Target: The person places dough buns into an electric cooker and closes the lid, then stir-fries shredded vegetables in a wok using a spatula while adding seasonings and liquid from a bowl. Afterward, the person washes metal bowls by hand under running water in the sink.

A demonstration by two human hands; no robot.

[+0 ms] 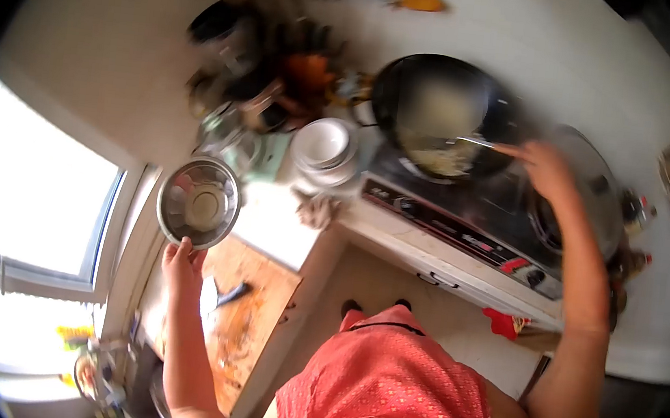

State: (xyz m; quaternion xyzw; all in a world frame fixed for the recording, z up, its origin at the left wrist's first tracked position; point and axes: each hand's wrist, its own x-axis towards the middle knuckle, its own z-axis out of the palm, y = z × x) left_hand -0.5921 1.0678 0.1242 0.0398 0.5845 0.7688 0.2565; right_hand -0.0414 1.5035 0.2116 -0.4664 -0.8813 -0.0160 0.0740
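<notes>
My left hand grips the rim of a round metal bowl, held out near the window and tilted so that I see inside it. Pale leftover liquid or residue seems to lie at its bottom, though blur hides what it is. My right hand is closed round the handle of a spatula, which reaches into a black wok. Pale food lies in the wok near the spatula's end. What the food is, I cannot tell. Steam blurs the wok's right side.
The wok stands on the left of a gas stove; a large round lid is on its right. Stacked white bowls and a crumpled cloth sit left of the stove. A knife lies on a wooden cutting board.
</notes>
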